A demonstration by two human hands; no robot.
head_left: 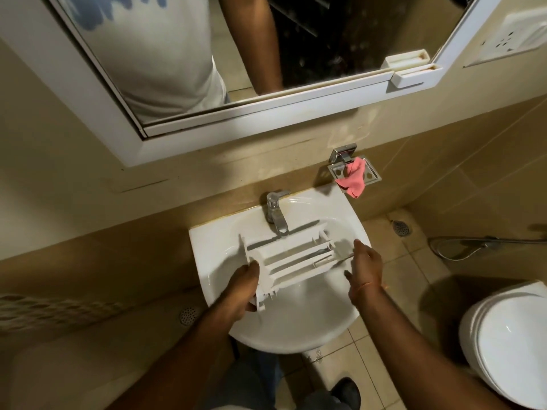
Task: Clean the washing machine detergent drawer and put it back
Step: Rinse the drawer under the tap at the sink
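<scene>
The white detergent drawer (pixel 291 260) lies across the white sink (pixel 299 327), under the chrome tap (pixel 276 213), its compartments facing up. My left hand (pixel 244 287) grips the drawer's near left end. My right hand (pixel 365 266) is at the drawer's right end and holds a thin brush-like tool (pixel 340 259) whose tip reaches into the right compartment. No water is seen running from the tap.
A pink cloth (pixel 353 179) hangs from a metal soap holder (pixel 370 173) on the wall right of the tap. A mirror (pixel 236 54) hangs above. A toilet (pixel 509 344) stands at the right, with a spray hose (pixel 473 244) and floor drain (pixel 401 227) beyond.
</scene>
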